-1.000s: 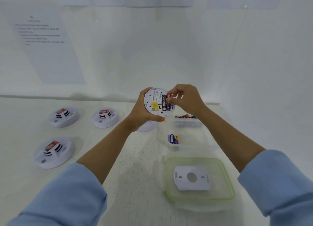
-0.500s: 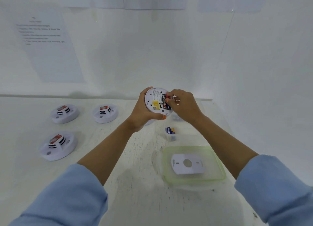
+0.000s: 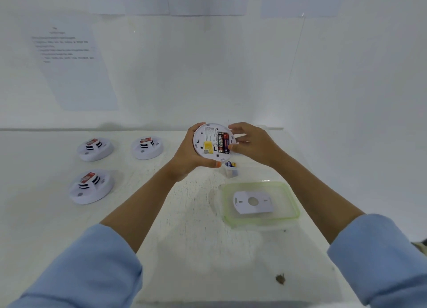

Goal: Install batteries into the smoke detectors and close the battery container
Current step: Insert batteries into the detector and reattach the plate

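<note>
White walls hung with printed sheets close in a white table [image 3: 57, 227]. Three smoke detectors [image 3: 92, 187] sit face up at the left of the frame.

At the centre, the left hand [image 3: 191, 153] grips a fourth smoke detector [image 3: 206, 138] by its left rim and holds it above the table with its back to the camera. The right hand [image 3: 251, 143] holds the detector's right edge, fingers curved over the upper rim and thumb tip against the lower end of the two batteries [image 3: 223, 142]. These lie side by side in the open bay.

The seating step looks all but done. Next would be a check that both cells sit flat, then fitting the white back plate [image 3: 251, 202], which needs its slots lined up with the detector's back.

That plate lies on a green-rimmed lid [image 3: 293, 206] at the lower right of centre, so the lid stays off until the plate is lifted away. Just below the hands stands a small clear container [image 3: 232, 172], partly hidden, with at least one blue-and-yellow battery [image 3: 230, 164] in it.
</note>
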### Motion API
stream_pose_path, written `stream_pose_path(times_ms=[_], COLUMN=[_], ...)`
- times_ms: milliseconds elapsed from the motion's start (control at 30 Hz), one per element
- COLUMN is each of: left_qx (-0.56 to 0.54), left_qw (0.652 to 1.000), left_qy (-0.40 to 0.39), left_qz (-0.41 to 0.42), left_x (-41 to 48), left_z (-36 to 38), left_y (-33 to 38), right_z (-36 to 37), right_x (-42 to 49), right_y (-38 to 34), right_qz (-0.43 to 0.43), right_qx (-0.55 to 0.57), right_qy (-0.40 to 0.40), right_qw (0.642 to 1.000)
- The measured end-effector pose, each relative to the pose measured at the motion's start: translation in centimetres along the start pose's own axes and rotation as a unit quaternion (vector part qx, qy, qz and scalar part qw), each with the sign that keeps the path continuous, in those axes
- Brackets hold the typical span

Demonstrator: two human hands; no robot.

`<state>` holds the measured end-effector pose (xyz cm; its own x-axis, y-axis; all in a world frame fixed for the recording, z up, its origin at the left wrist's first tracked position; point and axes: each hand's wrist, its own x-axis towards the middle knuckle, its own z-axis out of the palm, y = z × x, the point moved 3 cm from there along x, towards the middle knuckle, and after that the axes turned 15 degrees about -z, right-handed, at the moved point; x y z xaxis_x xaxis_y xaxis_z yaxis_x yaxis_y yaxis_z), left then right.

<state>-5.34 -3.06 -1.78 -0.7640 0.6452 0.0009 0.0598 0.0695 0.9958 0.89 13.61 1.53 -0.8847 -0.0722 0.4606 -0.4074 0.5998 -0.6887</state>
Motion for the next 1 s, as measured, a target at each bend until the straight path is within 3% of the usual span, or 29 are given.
stream_pose_path(times_ms=[200, 400, 1000], left_qx=[0.024, 0.023, 0.034], left_qw=[0.999, 0.999, 0.998], left_qy=[0.012, 0.005, 0.011], left_qz=[-0.021, -0.033, -0.055], left_x=[-3.0, -5.5, -6.0], left_z=[1.2, 2.6, 3.1], left_y=[-0.9, -1.3, -1.9], right_z=[-1.1, -0.6, 1.1], right_x=[-3.8, -7.7, -7.7], right_y=[0.4, 2.2, 2.1], right_qz=[0.045, 0.113, 0.069], right_qx=[0.035, -0.144, -0.220], right_qy=[-0.079, -0.288, -0.376], right_qw=[0.995, 0.940, 0.897])
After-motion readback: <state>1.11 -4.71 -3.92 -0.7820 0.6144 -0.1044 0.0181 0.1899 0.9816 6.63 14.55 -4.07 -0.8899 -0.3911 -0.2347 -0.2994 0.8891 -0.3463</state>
